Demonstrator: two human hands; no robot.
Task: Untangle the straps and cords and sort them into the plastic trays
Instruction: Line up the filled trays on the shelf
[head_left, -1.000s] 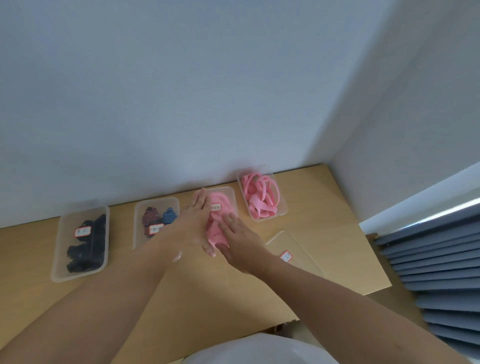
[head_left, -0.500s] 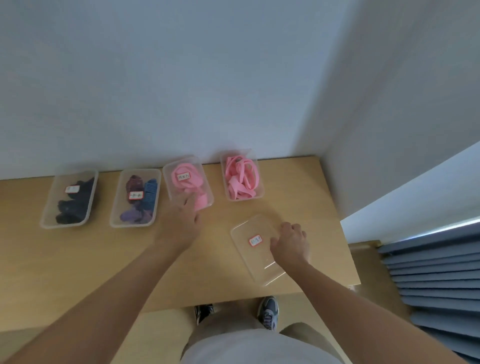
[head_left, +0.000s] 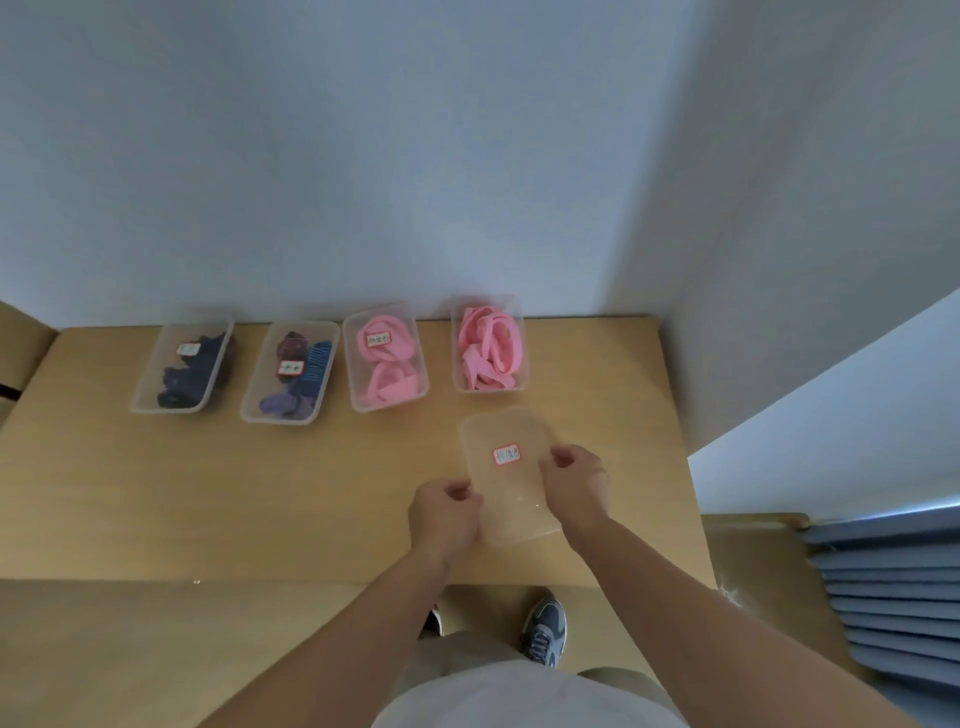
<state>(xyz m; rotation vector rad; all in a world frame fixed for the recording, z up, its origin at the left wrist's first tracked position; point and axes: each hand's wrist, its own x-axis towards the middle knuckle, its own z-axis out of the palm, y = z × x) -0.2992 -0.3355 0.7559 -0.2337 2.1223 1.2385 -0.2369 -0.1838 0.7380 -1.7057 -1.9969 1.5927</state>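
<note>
both hands off third tray now; pink band lies coiled inside. a second ago both pressed into that pink.
left hand pinches left edge of empty tray; right hand pinches right edge.
empty tray sits near right of bench, in front of back row, red-bordered label up.
back row also: dark straps, purple-blue cords, pink loops.
no loose tangle seen on bench.
judgement: pink lot done, sorting near end; empty tray next to place or fill.
</note>
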